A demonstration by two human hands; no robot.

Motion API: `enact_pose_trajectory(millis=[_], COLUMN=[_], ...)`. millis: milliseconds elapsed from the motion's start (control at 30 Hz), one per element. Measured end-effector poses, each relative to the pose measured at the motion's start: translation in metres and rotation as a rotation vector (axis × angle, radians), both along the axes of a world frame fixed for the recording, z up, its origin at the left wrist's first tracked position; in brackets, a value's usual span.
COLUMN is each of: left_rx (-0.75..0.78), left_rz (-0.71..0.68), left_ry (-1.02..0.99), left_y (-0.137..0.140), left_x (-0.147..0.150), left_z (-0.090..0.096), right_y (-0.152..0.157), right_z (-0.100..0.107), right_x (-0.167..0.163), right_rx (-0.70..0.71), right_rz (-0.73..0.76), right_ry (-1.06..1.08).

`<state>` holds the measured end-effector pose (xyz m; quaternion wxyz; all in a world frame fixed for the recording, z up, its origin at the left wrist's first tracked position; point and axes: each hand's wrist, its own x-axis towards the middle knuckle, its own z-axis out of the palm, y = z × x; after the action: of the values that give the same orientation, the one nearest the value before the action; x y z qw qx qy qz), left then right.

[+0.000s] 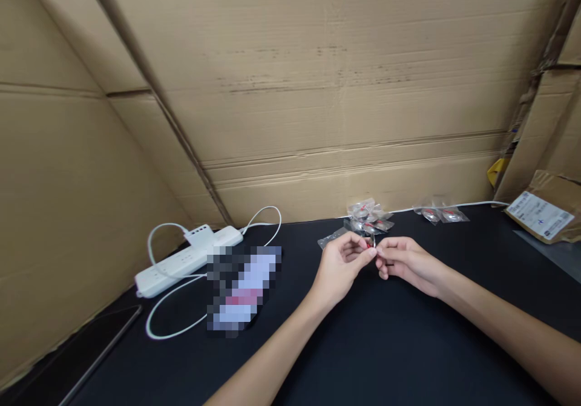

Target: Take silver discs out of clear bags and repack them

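Both of my hands meet above the black tabletop, just in front of a pile of small clear packets (pixel 365 215). My left hand (pixel 338 268) is closed, pinching a small red-and-silver item (pixel 373 241) between thumb and fingers. From the other side, my right hand (pixel 411 264) has its thumb and fingertips pressed together at the same item. Fingers cover most of it, so its exact kind does not show. A flat clear plastic bag (pixel 330 237) lies just behind my left hand. Shiny pieces with red marks show through the packets in the pile.
More clear packets (pixel 440 213) lie right of the pile. A white power strip (pixel 188 264) with looping cables and a blurred-out object (pixel 247 291) lie left. A dark flat panel (pixel 97 351) is at front left, a labelled brown package (pixel 547 206) at right. Cardboard walls (pixel 318 91) enclose the table.
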<state>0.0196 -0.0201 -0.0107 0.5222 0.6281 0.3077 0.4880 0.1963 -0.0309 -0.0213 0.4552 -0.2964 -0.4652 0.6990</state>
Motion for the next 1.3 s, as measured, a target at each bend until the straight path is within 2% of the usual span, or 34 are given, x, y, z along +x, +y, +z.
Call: enact_pose_trajectory(millis=[233,533,1000,1300], left_rx=[-0.008,-0.045,-0.412,-0.596], left_rz=[-0.037,0.009,-0.167,-0.152], left_ry=[-0.025,-0.021,-0.372,-0.386], left_y=[-0.004,-0.009,-0.009,-0.007], left_x=[0.005,0.007,0.007,0.002], left_z=[-0.004,-0.001,0.008,0.011], right_y=[0.0,-0.001,-0.003,0.0], right_z=[-0.005,-0.002,0.003,0.006], right_x=[0.001,-0.001,-0.005,-0.002], right_rx=[0.016,0.017,-0.021,-0.047], right_rz=[-0.03,-0.057,0.012,-0.057], right_ry=[0.005,0.007,0.122,0.158])
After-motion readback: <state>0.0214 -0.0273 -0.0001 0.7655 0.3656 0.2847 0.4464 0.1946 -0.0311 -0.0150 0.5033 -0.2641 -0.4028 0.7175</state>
